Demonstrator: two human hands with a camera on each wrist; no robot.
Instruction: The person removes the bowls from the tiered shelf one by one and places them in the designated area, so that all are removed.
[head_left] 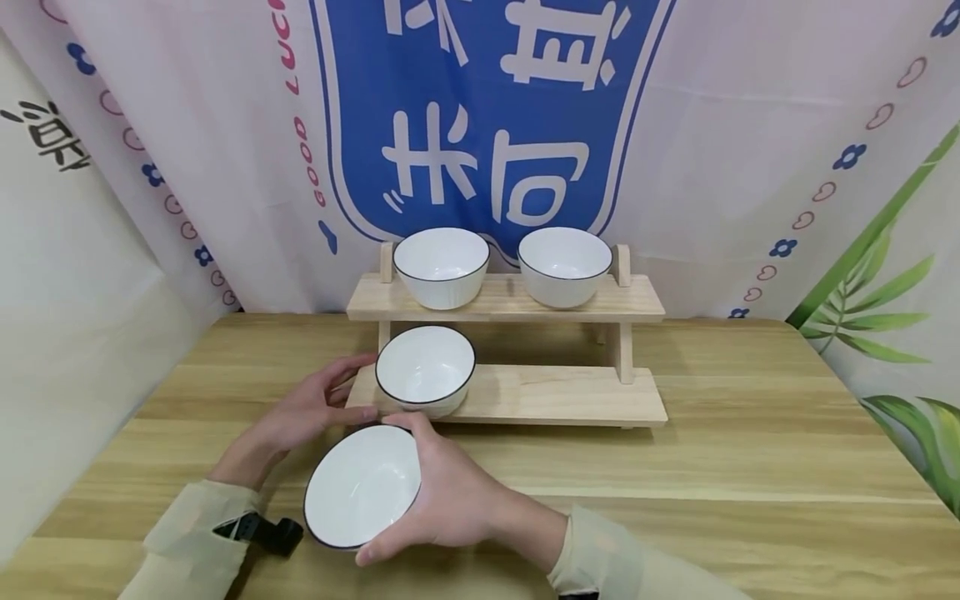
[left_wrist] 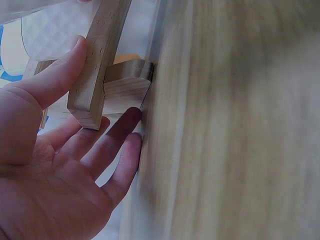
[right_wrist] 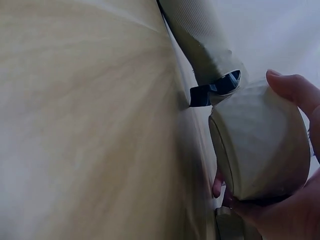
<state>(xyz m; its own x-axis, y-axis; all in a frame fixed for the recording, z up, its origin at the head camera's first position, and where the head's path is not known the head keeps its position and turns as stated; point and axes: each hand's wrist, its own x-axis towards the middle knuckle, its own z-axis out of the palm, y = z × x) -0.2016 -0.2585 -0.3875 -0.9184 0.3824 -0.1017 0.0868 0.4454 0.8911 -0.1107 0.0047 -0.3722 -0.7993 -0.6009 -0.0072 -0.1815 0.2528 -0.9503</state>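
Note:
My right hand (head_left: 465, 492) grips a white bowl (head_left: 362, 487) by its dark rim, the bowl tilted in front of the two-tier wooden rack (head_left: 555, 393). In the right wrist view the thumb and fingers span the bowl's ribbed outside (right_wrist: 265, 145). At the rack's left end, my left hand (head_left: 303, 408) holds the lower board (left_wrist: 95, 65), thumb on one side and fingers on the other. Another white bowl (head_left: 426, 367) stands on the lower tier's left part. Two more bowls, a left one (head_left: 441, 258) and a right one (head_left: 565, 257), sit on the upper tier.
The rack stands toward the back of a wood-grain table (head_left: 750, 450). Behind it hangs a printed curtain (head_left: 720, 167) with a blue panel. A dark strap with a small black device (head_left: 273, 533) is on the left wrist, close to the held bowl.

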